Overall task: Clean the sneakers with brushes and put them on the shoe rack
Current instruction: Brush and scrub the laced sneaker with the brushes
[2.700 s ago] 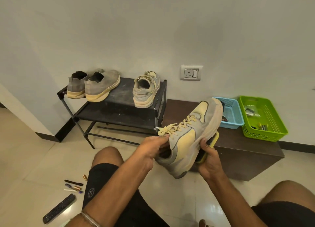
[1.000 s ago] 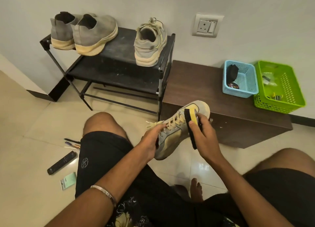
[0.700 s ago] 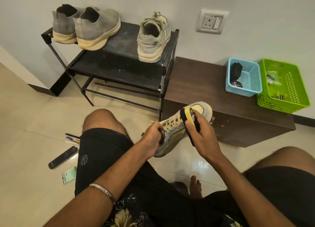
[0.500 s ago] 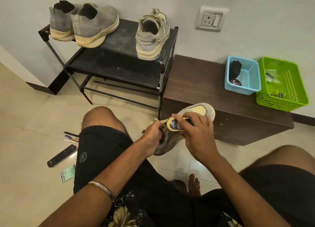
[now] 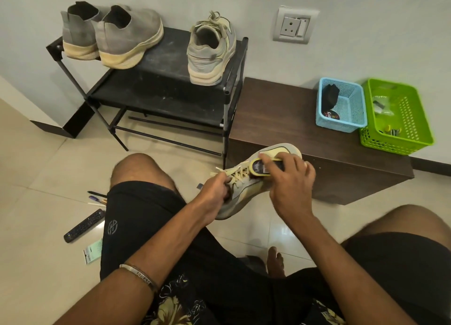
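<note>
I hold a grey and pale-yellow sneaker (image 5: 246, 190) above the floor between my knees, toe pointing away. My left hand (image 5: 214, 193) grips it at the collar by the laces. My right hand (image 5: 290, 180) grips a yellow-edged brush (image 5: 258, 169) laid flat on the sneaker's upper near the toe. Its matching sneaker (image 5: 210, 51) stands on the top shelf of the black shoe rack (image 5: 170, 97), heel toward me. A pair of grey slip-on sneakers (image 5: 114, 36) sits at the rack's left end.
A low dark wooden bench (image 5: 292, 119) stands right of the rack, carrying a blue basket (image 5: 341, 105) with a dark item and a green basket (image 5: 395, 117). On the floor at left lie a remote (image 5: 84, 226), pens (image 5: 96, 199) and a small packet (image 5: 92, 251).
The sneaker came down from chest height to between my knees. My right hand turned the brush from on edge to flat on the upper and slid it toward the toe.
</note>
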